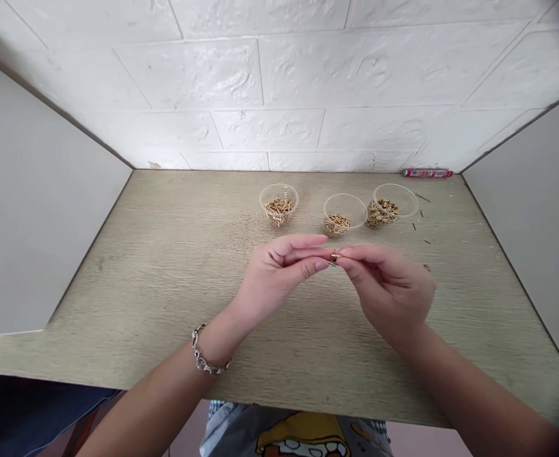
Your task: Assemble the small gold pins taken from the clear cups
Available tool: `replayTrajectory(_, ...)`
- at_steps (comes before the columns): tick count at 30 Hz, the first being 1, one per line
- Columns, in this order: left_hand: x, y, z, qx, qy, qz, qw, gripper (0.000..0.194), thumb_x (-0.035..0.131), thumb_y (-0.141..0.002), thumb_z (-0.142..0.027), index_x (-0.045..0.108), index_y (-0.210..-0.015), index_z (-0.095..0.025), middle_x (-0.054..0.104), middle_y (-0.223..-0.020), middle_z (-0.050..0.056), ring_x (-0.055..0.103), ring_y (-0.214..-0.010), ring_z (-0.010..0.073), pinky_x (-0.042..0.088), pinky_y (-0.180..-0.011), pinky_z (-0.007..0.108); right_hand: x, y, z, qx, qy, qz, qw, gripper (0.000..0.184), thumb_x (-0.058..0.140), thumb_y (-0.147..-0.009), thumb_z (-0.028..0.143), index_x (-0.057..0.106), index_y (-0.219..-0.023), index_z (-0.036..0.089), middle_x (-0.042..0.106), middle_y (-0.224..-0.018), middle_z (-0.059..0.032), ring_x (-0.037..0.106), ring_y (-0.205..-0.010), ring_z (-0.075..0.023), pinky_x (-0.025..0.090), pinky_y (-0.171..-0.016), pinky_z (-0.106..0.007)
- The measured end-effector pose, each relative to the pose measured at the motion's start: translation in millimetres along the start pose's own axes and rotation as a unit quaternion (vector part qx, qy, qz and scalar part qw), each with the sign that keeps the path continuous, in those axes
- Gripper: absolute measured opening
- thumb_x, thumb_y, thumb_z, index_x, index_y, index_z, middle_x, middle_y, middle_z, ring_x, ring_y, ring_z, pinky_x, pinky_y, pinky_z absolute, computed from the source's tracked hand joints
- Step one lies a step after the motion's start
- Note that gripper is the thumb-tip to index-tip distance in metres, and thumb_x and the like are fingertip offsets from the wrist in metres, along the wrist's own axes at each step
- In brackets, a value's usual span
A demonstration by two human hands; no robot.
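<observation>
The shirt front [295, 435] with cartoon print is showing at the bottom edge, just below the wood-look tabletop [141, 266]. L forearm [165, 387] and R forearm [469, 387] are reaching in over the table. L hand [274, 273], with chain bracelet [207, 350] at wrist, and R hand [384, 295] are closing narrow at centre, fingertips pinching 1 small brass pin [335, 257] between them. Pin is showing a dark end; most of it is hidden by fingers. Behind hands, 3 clear plastic cups are holding loose brass pins: L cup [279, 188], mid cup [344, 195], R cup [398, 187]. Loose bits [422, 222] are lying right of R cup, approx. near table's far edge. A pink tube [426, 172] is lying against the white brick wall [260, 70].
</observation>
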State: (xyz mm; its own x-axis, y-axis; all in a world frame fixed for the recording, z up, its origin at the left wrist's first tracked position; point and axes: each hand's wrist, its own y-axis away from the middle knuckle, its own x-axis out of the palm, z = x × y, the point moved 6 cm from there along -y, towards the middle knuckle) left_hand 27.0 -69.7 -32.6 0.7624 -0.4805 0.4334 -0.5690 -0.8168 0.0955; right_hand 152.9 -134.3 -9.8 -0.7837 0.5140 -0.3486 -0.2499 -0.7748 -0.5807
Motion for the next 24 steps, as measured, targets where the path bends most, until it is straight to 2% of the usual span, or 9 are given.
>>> replayTrajectory(3, -2.7, -2.4, 1.3, -0.004, 0.009, -0.015, 1.0, 0.019, 0.071, -0.07, -0.013, 0.068, -0.087, -0.02, 0.072, -0.081, 0.0, 0.067, -0.081, 0.0127, 0.052, -0.082, 0.026, 0.8, -3.9, -1.3, 0.007, 0.001, 0.009, 1.0, 0.009, 0.061, -0.08, 0.017, 0.065, -0.085, 0.024, 0.07, -0.079, -0.0001, 0.065, -0.071, -0.0149, 0.053, -0.063, -0.029)
replayTrajectory(5, -7.0, -4.3, 6.8, -0.034, 0.052, -0.041, 0.997, 0.014, 0.071, -0.071, -0.015, 0.066, -0.084, -0.018, 0.072, -0.079, 0.001, 0.067, -0.075, 0.0102, 0.053, -0.077, 0.022, 2.6, -6.2, 0.1, -0.005, 0.012, 0.023, 1.0, 0.007, 0.06, -0.081, 0.017, 0.064, -0.083, 0.023, 0.07, -0.077, 0.0002, 0.065, -0.071, -0.0141, 0.052, -0.063, -0.028)
replayTrajectory(8, -13.0, -4.4, 21.3, -0.114, 0.149, -0.096, 0.978, 0.008, 0.067, -0.076, -0.017, 0.062, -0.082, -0.016, 0.07, -0.075, 0.0, 0.066, -0.068, 0.0078, 0.054, -0.067, 0.018, 7.0, -5.7, 7.0, -0.07, 0.039, 0.036, 0.996, 0.007, 0.062, -0.079, 0.016, 0.064, -0.082, 0.022, 0.069, -0.075, 0.0005, 0.064, -0.071, -0.013, 0.051, -0.065, -0.026)
replayTrajectory(10, -13.2, -3.2, 29.1, -0.152, 0.197, -0.113, 0.962, 0.004, 0.063, -0.079, -0.016, 0.061, -0.082, -0.015, 0.069, -0.075, 0.0, 0.065, -0.067, 0.0077, 0.054, -0.062, 0.017, 11.9, -2.2, 10.4, -0.115, 0.056, 0.047, 0.991, 0.008, 0.063, -0.079, 0.016, 0.065, -0.083, 0.022, 0.068, -0.078, -0.0005, 0.063, -0.072, -0.0131, 0.051, -0.066, -0.027)
replayTrajectory(13, -10.1, -1.9, 33.8, -0.172, 0.232, -0.106, 0.951, 0.004, 0.059, -0.081, -0.012, 0.061, -0.083, -0.014, 0.069, -0.077, 0.002, 0.066, -0.07, 0.0079, 0.053, -0.061, 0.015, 19.5, 3.2, 8.9, -0.138, 0.102, 0.064, 0.983, 0.009, 0.062, -0.08, 0.018, 0.067, -0.085, 0.023, 0.066, -0.083, -0.0023, 0.062, -0.075, -0.0137, 0.05, -0.07, -0.029)
replayTrajectory(19, -9.5, -0.9, 32.1, -0.177, 0.226, -0.1, 0.953, 0.018, 0.05, -0.08, -0.006, 0.062, -0.091, -0.013, 0.068, -0.089, 0.005, 0.065, -0.081, 0.009, 0.052, -0.075, 0.018, 21.0, 2.2, -4.1, -0.091, 0.152, 0.07, 0.982, 0.01, 0.059, -0.082, 0.022, 0.069, -0.086, 0.024, 0.062, -0.086, -0.0041, 0.059, -0.08, -0.0157, 0.048, -0.075, -0.035)
replayTrajectory(24, -8.8, -2.6, 28.3, -0.175, 0.256, -0.085, 0.947, 0.025, 0.045, -0.084, -0.023, 0.064, -0.096, -0.01, 0.067, -0.102, 0.01, 0.063, -0.096, 0.0153, 0.051, -0.084, 0.023, 20.3, 1.7, -5.4, -0.095, 0.146, 0.065, 0.983, 0.007, 0.062, -0.081, 0.021, 0.068, -0.083, 0.023, 0.061, -0.085, -0.0042, 0.058, -0.081, -0.0162, 0.047, -0.076, -0.036)
